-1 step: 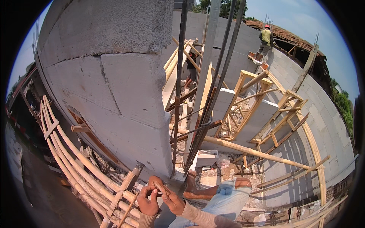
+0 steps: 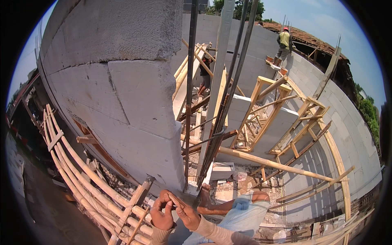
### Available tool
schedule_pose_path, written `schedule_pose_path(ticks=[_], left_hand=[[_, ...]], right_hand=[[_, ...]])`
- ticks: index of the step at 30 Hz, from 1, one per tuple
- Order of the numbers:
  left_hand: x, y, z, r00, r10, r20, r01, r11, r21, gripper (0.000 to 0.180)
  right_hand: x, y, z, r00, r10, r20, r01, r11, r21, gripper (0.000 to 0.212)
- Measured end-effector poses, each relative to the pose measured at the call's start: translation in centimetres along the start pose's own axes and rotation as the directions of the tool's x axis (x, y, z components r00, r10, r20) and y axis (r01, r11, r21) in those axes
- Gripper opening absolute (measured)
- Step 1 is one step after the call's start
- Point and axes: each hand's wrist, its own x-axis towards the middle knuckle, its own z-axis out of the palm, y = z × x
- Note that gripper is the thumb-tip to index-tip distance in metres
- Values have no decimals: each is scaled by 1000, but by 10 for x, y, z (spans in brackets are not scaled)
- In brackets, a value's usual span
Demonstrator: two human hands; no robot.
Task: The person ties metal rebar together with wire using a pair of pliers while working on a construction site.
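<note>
My left hand (image 2: 162, 213) and my right hand (image 2: 188, 215) meet at the lower middle, in front of the foot of the grey block wall (image 2: 134, 94). The left fingers are curled into a pinch. Against them press the right fingers, held together and pointing up to the left. Whatever lies between the fingertips is hidden or too small to name. Just beyond the hands, my bare foot (image 2: 205, 195) rests by the wall's end, with my knee in light blue denim (image 2: 241, 210) at the right.
Bamboo scaffold poles (image 2: 87, 177) run along the left, with an upright wooden post (image 2: 130, 210) beside my left hand. Steel bars (image 2: 218, 118) rise past the wall's end. Timber frames (image 2: 261, 110) and rubble (image 2: 222, 192) lie to the right. A person (image 2: 284, 43) stands on the far wall.
The view has shifted very slightly, and the near wall's edge sits a little further left. Both hands stay together in nearly the same pose.
</note>
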Motion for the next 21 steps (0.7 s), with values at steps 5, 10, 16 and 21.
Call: schedule_pose_path(ticks=[5, 10, 16, 21], left_hand=[[5, 18, 38, 988, 141, 65, -141, 990, -10, 11], [3, 13, 48, 991, 101, 88, -111, 987, 119, 12], [-9, -44, -10, 999, -19, -38, 24, 993, 119, 10], [-64, -138, -117, 942, -235, -241, 312, 877, 365, 7]], right_hand=[[-8, -18, -32, 990, 14, -139, 10, 986, 165, 68], [-15, -21, -48, 988, 43, -147, -35, 998, 55, 69], [-32, 31, -25, 932, 320, -169, -300, 945, 131, 57], [-63, 95, -10, 852, 507, -134, -522, 844, -127, 53]])
